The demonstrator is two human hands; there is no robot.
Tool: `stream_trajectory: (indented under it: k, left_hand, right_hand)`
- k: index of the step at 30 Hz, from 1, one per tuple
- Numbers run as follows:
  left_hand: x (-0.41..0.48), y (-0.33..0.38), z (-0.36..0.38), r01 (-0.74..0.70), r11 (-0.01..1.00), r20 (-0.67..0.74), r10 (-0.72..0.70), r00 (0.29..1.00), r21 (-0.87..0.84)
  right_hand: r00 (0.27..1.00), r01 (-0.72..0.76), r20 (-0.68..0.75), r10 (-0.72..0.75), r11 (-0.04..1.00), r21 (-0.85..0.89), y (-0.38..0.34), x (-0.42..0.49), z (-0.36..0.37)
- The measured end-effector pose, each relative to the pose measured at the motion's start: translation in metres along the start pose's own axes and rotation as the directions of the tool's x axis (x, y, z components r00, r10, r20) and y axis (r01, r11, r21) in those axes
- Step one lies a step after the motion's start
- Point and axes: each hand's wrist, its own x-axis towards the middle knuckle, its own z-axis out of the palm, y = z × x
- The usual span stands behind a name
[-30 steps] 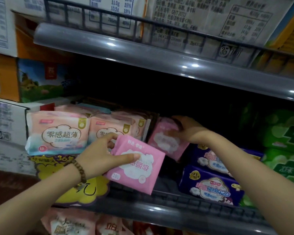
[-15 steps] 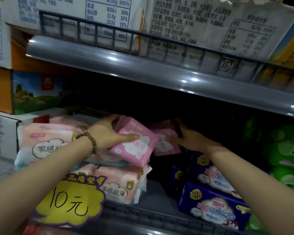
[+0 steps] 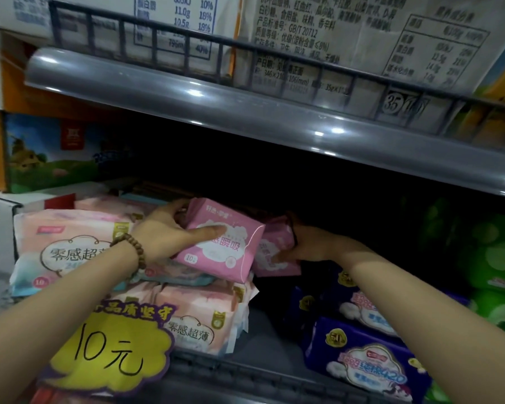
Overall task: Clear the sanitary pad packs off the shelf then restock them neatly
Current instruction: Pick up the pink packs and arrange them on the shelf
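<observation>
My left hand (image 3: 169, 231), with a bead bracelet on the wrist, grips a bright pink sanitary pad pack (image 3: 225, 246) with the thumb across its front, holding it above the peach packs (image 3: 70, 246) stacked at the shelf's left. Just right of it my right hand (image 3: 303, 246) holds a second pink pack (image 3: 274, 252) deeper in the dark shelf; its fingers curl round the pack's right edge. More peach packs (image 3: 201, 322) lie below the held pack.
Dark blue packs (image 3: 368, 365) lie at the lower right, green packs (image 3: 496, 272) at the far right. A yellow price tag (image 3: 111, 345) hangs on the wire front rail (image 3: 245, 374). The grey upper shelf edge (image 3: 245, 118) overhangs; cartons stand at the left.
My left hand has lifted its pink pack up and back into the shelf, over the peach stack. My right hand has stayed in the shelf with the second pink pack.
</observation>
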Motion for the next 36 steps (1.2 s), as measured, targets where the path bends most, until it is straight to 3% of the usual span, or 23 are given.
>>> stream_trajectory:
  k: [9, 14, 19, 24, 32, 36]
  left_hand:
    - [0.003, -0.008, 0.002, -0.026, 1.000, -0.024, 0.026, 0.999, -0.004]
    - [0.007, -0.014, 0.002, -0.023, 1.000, -0.027, 0.023, 0.999, 0.001]
    - [0.006, -0.012, 0.004, -0.042, 0.999, -0.033, 0.042, 0.999, -0.012]
    - [0.004, -0.008, 0.006, -0.041, 0.999, -0.039, 0.040, 0.998, -0.021]
    - [0.005, -0.011, 0.004, -0.041, 0.999, -0.043, 0.041, 0.998, 0.006]
    - [0.006, -0.010, 0.006, -0.036, 0.999, -0.037, 0.037, 0.999, 0.028]
  right_hand:
    - [0.999, -0.047, 0.008, 0.046, 0.999, 0.026, 0.016, 0.005, 0.010]
    - [0.998, -0.045, 0.041, 0.053, 0.984, -0.172, 0.015, 0.003, 0.004]
    - [0.994, -0.034, 0.075, 0.081, 0.873, -0.486, 0.005, 0.008, 0.013]
    - [0.994, -0.036, 0.071, 0.083, 0.859, -0.511, 0.009, 0.011, 0.015]
    - [0.983, -0.074, 0.075, 0.169, 0.731, -0.679, 0.006, 0.024, 0.022]
    - [0.985, -0.081, 0.064, 0.162, 0.750, -0.656, 0.008, 0.029, 0.026]
